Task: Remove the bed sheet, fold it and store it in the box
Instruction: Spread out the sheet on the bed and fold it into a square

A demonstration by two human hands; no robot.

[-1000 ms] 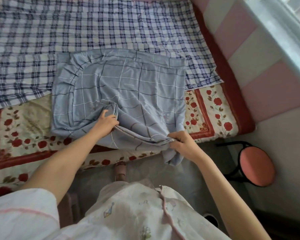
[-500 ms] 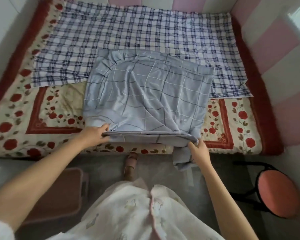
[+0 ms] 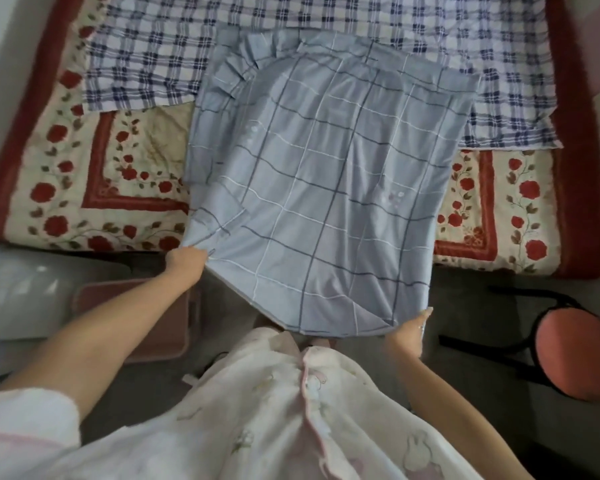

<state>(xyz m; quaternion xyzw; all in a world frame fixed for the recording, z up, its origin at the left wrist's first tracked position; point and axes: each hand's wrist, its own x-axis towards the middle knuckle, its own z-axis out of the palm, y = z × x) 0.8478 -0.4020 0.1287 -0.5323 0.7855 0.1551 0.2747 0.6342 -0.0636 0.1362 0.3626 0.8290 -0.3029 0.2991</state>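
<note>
Blue-grey bed sheet [image 3: 326, 188]: near edge now pulled clear of bed [image 3: 135, 202] front edge; left hand [image 3: 187, 261], right hand [image 3: 409, 329] each pinch a corner. Another fold pending.

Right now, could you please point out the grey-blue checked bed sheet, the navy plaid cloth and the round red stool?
grey-blue checked bed sheet [image 3: 326, 174]: head view, flat middle.
navy plaid cloth [image 3: 146, 53]: head view, left part.
round red stool [image 3: 577, 355]: head view, seat.

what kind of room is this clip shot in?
Most likely a home bedroom: a bed with a rose-print cover and a checked blanket on top, a blue-grey bed sheet spread over its edge, and a round stool beside it.
</note>
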